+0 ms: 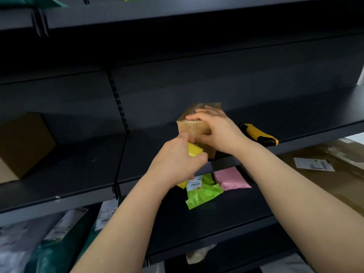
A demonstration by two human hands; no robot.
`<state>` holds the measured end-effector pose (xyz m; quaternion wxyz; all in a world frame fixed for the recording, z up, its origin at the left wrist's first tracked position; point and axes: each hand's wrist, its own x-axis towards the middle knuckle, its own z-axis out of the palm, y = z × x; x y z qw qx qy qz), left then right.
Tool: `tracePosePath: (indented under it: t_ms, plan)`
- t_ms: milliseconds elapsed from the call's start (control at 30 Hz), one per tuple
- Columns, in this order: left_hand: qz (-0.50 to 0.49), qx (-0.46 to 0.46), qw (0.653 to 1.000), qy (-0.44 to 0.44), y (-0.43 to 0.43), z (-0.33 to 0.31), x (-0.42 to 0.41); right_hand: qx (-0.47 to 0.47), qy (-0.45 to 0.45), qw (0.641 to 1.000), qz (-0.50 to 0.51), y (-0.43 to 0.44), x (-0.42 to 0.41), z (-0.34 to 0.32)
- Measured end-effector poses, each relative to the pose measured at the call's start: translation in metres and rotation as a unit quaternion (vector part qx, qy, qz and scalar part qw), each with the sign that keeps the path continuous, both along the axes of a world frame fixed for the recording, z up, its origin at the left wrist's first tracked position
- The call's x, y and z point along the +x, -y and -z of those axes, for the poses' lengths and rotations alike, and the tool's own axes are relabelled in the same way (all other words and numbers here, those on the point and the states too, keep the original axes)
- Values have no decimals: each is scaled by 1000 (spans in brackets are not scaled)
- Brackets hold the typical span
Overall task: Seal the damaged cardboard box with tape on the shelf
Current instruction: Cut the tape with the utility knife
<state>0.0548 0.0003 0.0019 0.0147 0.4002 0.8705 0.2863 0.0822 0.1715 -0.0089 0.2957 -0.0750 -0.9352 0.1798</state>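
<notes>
As seen from the head, the right hand (pixel 217 129) presses straight fingers onto the cardboard box (pixel 192 128) on the shelf (pixel 145 148); the left hand (pixel 176 161) grips a yellow tape dispenser (pixel 195 151) at its front. Barcode label (pixel 194 183) below the left hand: illegible.

Two hands (pixel 177 160) (pixel 218 131), three cardboard boxes (pixel 197 127) (pixel 21 142) (pixel 334 150), one yellow item (pixel 194 151), one yellow-black knife (pixel 259 134), one green pouch (pixel 204 194), one pink pouch (pixel 230 179).
</notes>
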Motion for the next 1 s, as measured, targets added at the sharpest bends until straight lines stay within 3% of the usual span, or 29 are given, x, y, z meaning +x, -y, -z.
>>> tracePosePath:
  t_ms: [200, 433, 600, 733, 867, 1000]
  plan:
    - [-8, -16, 1000, 14, -2, 0, 3, 9, -21, 999, 23, 2, -1, 5]
    - [-22, -157, 985, 76, 16, 43, 9, -11, -12, 999, 45, -10, -2, 2]
    - [-30, -98, 993, 59, 15, 31, 7, -37, -81, 993, 71, -1, -10, 10]
    - [-28, -4, 999, 42, 17, 4, 10, 24, -77, 994, 76, -1, -6, 20]
    - [-76, 51, 993, -73, 19, -21, -7, 71, -44, 993, 88, -3, -1, 22]
    - [-114, -95, 959, -240, 15, -11, -48, -14, -22, 1000, 17, -6, 3, 16]
